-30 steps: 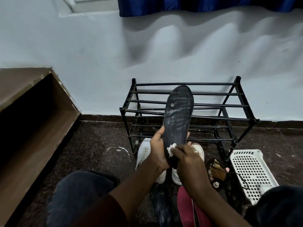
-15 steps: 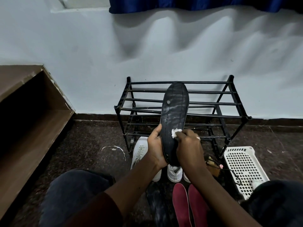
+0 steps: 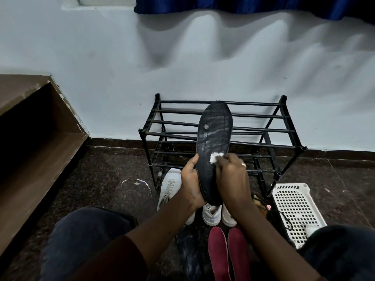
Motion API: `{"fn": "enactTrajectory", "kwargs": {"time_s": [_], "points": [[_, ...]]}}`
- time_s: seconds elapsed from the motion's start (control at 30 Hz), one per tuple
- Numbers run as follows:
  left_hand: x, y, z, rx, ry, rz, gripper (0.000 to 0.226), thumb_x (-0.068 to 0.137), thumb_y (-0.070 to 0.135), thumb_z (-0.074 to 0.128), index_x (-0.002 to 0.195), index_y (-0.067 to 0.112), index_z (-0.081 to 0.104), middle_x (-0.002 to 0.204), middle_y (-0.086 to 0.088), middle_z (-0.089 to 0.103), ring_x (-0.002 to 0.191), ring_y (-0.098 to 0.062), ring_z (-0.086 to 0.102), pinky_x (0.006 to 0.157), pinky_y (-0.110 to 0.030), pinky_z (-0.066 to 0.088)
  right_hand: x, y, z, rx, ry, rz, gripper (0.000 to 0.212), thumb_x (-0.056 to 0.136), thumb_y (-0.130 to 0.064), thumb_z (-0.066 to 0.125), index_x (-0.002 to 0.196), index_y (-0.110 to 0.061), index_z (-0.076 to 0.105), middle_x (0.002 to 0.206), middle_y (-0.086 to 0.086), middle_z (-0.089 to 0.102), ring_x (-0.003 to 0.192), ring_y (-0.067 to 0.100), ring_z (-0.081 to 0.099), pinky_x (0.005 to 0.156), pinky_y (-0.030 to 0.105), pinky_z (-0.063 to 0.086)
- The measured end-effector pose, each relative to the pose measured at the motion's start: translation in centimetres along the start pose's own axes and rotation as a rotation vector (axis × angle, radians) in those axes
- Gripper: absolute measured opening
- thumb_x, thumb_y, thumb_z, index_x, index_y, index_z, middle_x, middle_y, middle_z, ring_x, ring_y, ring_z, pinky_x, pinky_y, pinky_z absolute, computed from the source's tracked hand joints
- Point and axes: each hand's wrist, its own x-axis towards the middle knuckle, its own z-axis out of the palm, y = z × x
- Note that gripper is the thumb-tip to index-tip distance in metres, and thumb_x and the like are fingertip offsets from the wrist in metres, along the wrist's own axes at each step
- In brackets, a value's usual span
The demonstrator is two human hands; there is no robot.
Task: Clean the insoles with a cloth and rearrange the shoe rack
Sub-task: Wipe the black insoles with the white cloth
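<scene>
Insole, black and streaked with pale smears, is standing toe-up in the air in front of the shoe rack, above the white sneakers on the floor, and I am working it through the head view. Starting at the left, my left hand is clasping the heel end, thumb lying up the left edge and the other fingers hidden behind, so it is holding the insole firmly. I am judging that this hand should be bracing from behind the spot being rubbed, since the insole looks thin and likely to flex away. Moving across, the small white cloth is pressing on the face about midway up, pinched in the curled fingertips of my right hand. The smears above the cloth are suggesting the upper half is not yet clean, so I am planning long strokes toward the toe, turning the cloth as it greys, and easing pressure near the small round mark. Further right, the white basket is lying on the floor beside the rack; the rearranging, I am judging, is not yet begun.
</scene>
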Motion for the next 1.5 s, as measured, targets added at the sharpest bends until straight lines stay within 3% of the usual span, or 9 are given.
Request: {"fn": "enactTrajectory", "kwargs": {"time_s": [0.13,0.33,0.47,0.6,0.9,1.13,1.23,1.4,1.5], "points": [[-0.1,0.3,0.1,-0.023,-0.013,-0.006,0.059,0.092,0.049,0.034,0.102,0.004,0.071,0.101,-0.014,0.068,0.091,-0.027,0.067,0.084,-0.033,0.052,1.3,0.2,-0.2,0.119,0.034,0.036,0.017,0.078,0.01,0.06,0.087,0.002,0.072,0.088,0.019,0.065,0.073,0.034,0.063,0.066,0.035,0.052],[-0.2,1.3,0.1,-0.051,0.054,0.053,0.066,0.089,0.05,0.035,0.13,0.001,0.052,0.128,-0.02,0.053,0.107,-0.028,0.055,0.092,-0.036,0.047,-3.1,0.0,0.7,0.108,-0.019,-0.051,0.035,0.053,0.019,0.061,0.077,-0.004,0.073,0.082,0.012,0.068,0.068,0.033,0.062,0.057,0.033,0.052],[-0.3,1.3,0.0,-0.109,0.049,0.073,0.062,0.09,0.05,0.033,0.111,0.004,0.069,0.114,-0.019,0.064,0.099,-0.027,0.059,0.078,-0.032,0.052,-5.9,-0.2,1.0,0.166,0.013,-0.063,0.038,0.054,0.017,0.057,0.08,-0.006,0.073,0.084,0.009,0.068,0.071,0.028,0.063,0.06,0.027,0.053],[-0.5,1.4,0.2,-0.161,0.038,0.11,0.065,0.084,0.047,0.041,0.131,0.004,0.051,0.127,-0.018,0.057,0.111,-0.029,0.059,0.087,-0.036,0.052,-6.8,-1.0,0.8,0.212,0.021,-0.074,0.032,0.06,0.006,0.054,0.08,-0.007,0.074,0.085,0.006,0.068,0.073,0.022,0.066,0.063,0.024,0.054],[-0.8,0.1,1.0,-0.182,-0.013,0.01,0.06,0.091,0.049,0.035,0.127,0.005,0.054,0.127,-0.017,0.057,0.126,-0.042,0.045,0.102,-0.047,0.037,-3.0,-2.2,0.6,0.268,0.057,-0.094,0.033,0.056,0.017,0.057,0.075,-0.006,0.071,0.075,0.006,0.069,0.069,0.018,0.065,0.069,0.015,0.038],[-1.0,1.8,0.5,-0.181,-0.026,0.056,0.062,0.088,0.052,0.035,0.121,0.005,0.06,0.143,-0.019,0.043,0.105,-0.033,0.063,0.076,-0.035,0.054,-5.7,-0.3,0.4,0.297,0.042,-0.362,0.027,0.076,-0.001,0.046,0.083,-0.004,0.072,0.091,0.007,0.068,0.089,0.014,0.056,0.075,0.021,0.047],[-0.9,1.9,0.3,-0.204,-0.005,0.065,0.062,0.09,0.052,0.033,0.108,0.006,0.071,0.123,-0.016,0.061,0.12,-0.031,0.055,0.073,-0.032,0.051,-6.1,0.8,0.4,0.273,0.034,-0.438,0.029,0.076,-0.005,0.043,0.078,-0.001,0.071,0.091,0.01,0.068,0.09,0.017,0.054,0.073,0.026,0.046],[-0.9,2.2,0.5,-0.177,-0.001,0.039,0.062,0.089,0.052,0.036,0.121,0.004,0.06,0.142,-0.021,0.044,0.107,-0.033,0.061,0.076,-0.034,0.051,-5.4,0.0,1.0,0.293,0.077,-0.35,0.023,0.074,0.003,0.05,0.08,-0.002,0.072,0.091,0.01,0.069,0.09,0.014,0.055,0.077,0.021,0.046],[-0.9,1.4,0.5,-0.166,0.004,-0.01,0.064,0.092,0.053,0.032,0.117,0.003,0.064,0.127,-0.02,0.058,0.108,-0.038,0.06,0.091,-0.04,0.045,-4.6,-0.9,1.0,0.348,0.092,-0.261,0.029,0.066,0.011,0.057,0.084,-0.005,0.073,0.092,0.008,0.069,0.087,0.013,0.061,0.078,0.016,0.047]]}}
